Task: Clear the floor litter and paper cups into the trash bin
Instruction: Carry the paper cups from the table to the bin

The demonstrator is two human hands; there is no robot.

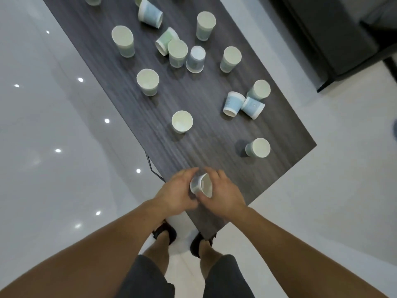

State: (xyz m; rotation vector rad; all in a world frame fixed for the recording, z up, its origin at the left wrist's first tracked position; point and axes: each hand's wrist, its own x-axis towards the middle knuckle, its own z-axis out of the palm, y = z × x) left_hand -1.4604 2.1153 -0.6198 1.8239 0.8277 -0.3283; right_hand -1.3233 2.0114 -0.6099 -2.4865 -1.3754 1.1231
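Glossy pale floor (53, 125) fills the 9 o'clock side, dotted with bright reflected lights. A dark table (204, 136) with streaked wood grain runs diagonally from 11 o'clock down towards 6. At its near end the left hand (174, 191) curls round the base of a white paper cup (202, 186) tipped on its side. The right hand (224, 195) wraps the rim end, so both hands are clamped together on that one cup just above the tabletop. Whether a second cup is nested inside is hard to make out. Below the wrists, dark sandals (164, 232) show, one partly hidden by the table corner. Towards 12 o'clock, loose cups (147, 81) scatter over the table: tapered pale green and pale blue paper, some upright, some lying over, and one inverted cup (196, 59). Those at the top edge are cut off. At 1 o'clock, blurred dark furniture (322, 29) runs out of frame.
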